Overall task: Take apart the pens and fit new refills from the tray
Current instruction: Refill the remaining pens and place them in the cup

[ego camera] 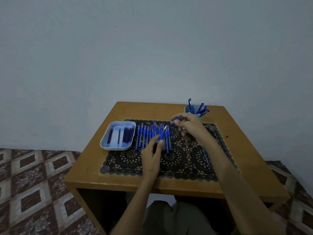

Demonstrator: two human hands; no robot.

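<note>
Your left hand (151, 156) pinches a pen (161, 135) by its barrel, tip aimed at your right hand (191, 126), whose fingertips pinch a small blue piece (177, 119), perhaps a cap. The pen looks light, stiff and slick, so grip near the tip. The loose row (144, 136) under your left fingers may roll. The tray (115, 148) sits left of them and the cup (187, 110) is behind your right fingers. Open mat (177, 158) lies toward you.
</note>
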